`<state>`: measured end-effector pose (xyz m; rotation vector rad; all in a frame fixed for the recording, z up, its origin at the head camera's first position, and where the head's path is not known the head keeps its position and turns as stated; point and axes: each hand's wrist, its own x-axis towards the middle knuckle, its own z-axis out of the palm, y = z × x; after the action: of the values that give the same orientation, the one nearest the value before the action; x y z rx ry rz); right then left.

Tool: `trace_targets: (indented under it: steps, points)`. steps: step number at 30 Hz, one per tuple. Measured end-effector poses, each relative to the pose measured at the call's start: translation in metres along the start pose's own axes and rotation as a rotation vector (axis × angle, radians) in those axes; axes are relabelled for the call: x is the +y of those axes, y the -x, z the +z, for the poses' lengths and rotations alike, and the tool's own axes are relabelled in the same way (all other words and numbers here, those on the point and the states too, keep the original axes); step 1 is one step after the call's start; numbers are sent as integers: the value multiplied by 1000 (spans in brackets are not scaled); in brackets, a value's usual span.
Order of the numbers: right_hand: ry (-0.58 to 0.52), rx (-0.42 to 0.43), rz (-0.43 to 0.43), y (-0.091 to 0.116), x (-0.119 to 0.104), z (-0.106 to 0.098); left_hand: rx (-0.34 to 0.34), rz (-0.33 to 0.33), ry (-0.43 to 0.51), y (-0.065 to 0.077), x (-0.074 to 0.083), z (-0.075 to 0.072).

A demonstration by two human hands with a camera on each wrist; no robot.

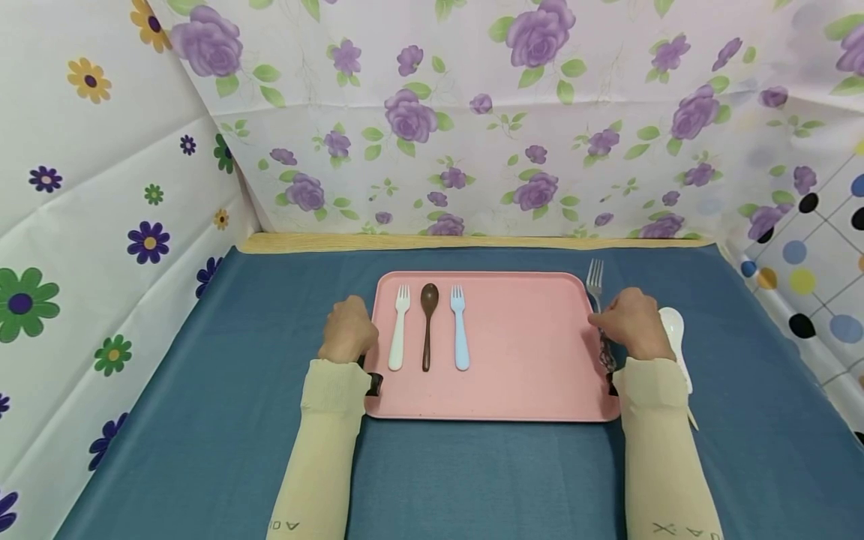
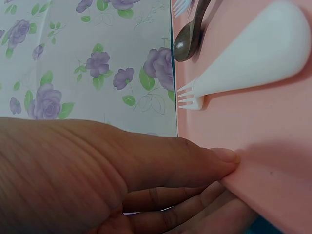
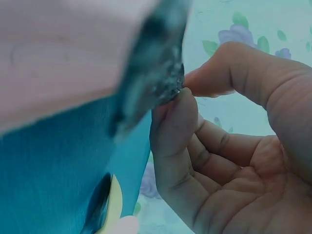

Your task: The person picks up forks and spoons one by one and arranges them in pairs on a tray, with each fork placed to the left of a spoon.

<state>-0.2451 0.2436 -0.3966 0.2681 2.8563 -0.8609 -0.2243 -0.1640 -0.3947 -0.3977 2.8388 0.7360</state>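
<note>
A pink tray (image 1: 526,345) lies on the blue cloth. At its left edge my left hand (image 1: 349,330) grips the rim, thumb on top and fingers underneath, as the left wrist view shows. On the tray's left half lie a white fork (image 1: 398,337), a dark brown spoon (image 1: 427,322) and a light blue fork (image 1: 460,330), side by side with heads toward the back. By the tray's right edge my right hand (image 1: 634,322) pinches a metal fork (image 1: 595,279) between thumb and index finger. Its ornate handle (image 3: 168,68) appears close up in the right wrist view.
Right of my right hand lies a white spoon (image 1: 673,330), partly behind the sleeve. A pale yellowish tip (image 1: 692,418) shows beside that sleeve. Flowered sheets (image 1: 472,150) hang behind and at the left; a dotted sheet (image 1: 810,277) stands at the right.
</note>
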Motion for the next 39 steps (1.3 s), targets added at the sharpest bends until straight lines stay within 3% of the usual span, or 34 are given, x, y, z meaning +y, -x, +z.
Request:
trace_targets:
  steps: [18,39]
  points:
    - [6,62,-29,2,-16,9,9,-2,3,1,1,-1]
    - [-35,57,-15,0,-29,20,-4,-12,-1,1,1,0]
